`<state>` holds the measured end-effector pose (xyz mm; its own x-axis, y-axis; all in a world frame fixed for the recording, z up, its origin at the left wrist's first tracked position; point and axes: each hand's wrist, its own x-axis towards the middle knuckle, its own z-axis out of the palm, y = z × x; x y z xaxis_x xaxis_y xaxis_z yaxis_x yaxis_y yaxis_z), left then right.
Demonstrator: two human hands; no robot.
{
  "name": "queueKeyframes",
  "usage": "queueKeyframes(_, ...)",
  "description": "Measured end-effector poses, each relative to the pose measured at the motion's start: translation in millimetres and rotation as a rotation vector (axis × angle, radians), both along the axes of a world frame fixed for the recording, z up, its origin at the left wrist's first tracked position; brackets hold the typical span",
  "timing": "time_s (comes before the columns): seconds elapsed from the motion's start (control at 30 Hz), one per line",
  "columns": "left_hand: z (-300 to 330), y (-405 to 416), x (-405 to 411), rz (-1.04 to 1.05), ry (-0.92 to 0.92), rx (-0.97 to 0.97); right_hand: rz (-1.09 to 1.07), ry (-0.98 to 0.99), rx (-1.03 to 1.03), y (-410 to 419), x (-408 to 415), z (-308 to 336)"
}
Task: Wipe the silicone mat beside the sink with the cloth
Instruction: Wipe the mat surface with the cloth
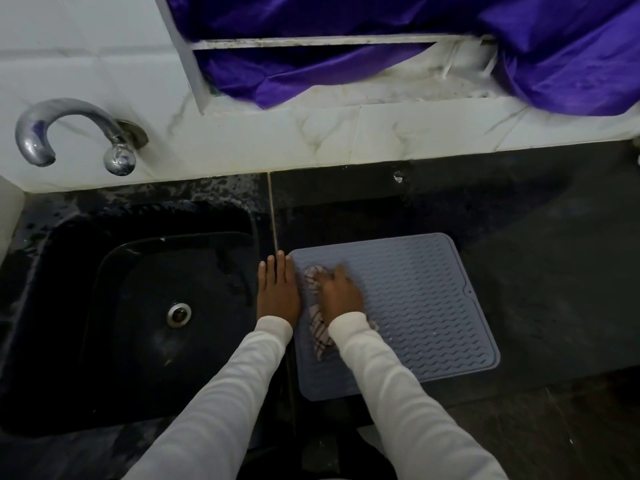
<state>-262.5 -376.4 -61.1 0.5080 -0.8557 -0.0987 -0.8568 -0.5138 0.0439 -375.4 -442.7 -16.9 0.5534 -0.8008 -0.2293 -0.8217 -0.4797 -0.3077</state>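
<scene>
A grey ribbed silicone mat (422,306) lies flat on the dark counter, just right of the sink. My right hand (341,292) presses a white cloth with dark stripes (320,336) onto the mat's left part, fingers curled over it. The cloth shows above the fingers and trails back under the wrist. My left hand (277,289) lies flat, fingers together, on the counter strip between sink and mat, its edge touching the mat's left border. It holds nothing.
A black sink (121,323) with a metal drain (178,314) is at the left. A chrome tap (69,133) sticks out of the white tiled wall. Purple fabric (346,64) hangs over a ledge at the back. Dark counter (554,254) extends right of the mat.
</scene>
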Motion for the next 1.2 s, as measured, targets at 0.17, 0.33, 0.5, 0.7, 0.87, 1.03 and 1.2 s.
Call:
queueKeyframes(0.17,3,0,-3,0.0,0.014,0.032,-0.203,-0.018,-0.053,-55,-67,-8)
queueKeyframes(0.33,1,-1,-3,-0.002,0.022,-0.01,-0.405,0.069,-0.077,-115,-134,1)
queueKeyframes(0.5,-2,-2,-2,-0.004,0.023,-0.013,-0.573,0.04,-0.108,-165,-182,4)
queueKeyframes(0.7,-2,-3,-3,0.025,0.041,-0.004,-0.577,0.022,-0.138,-173,-192,2)
queueKeyframes(0.87,-2,0,0,0.024,0.113,-0.019,-0.542,0.08,-0.146,-166,-190,6)
queueKeyframes(1.03,1,-2,-2,0.049,0.154,-0.04,-0.514,0.104,-0.074,-168,-191,21)
queueKeyframes(1.2,5,0,-1,0.041,0.17,-0.052,-0.365,-0.051,-0.066,-143,-153,55)
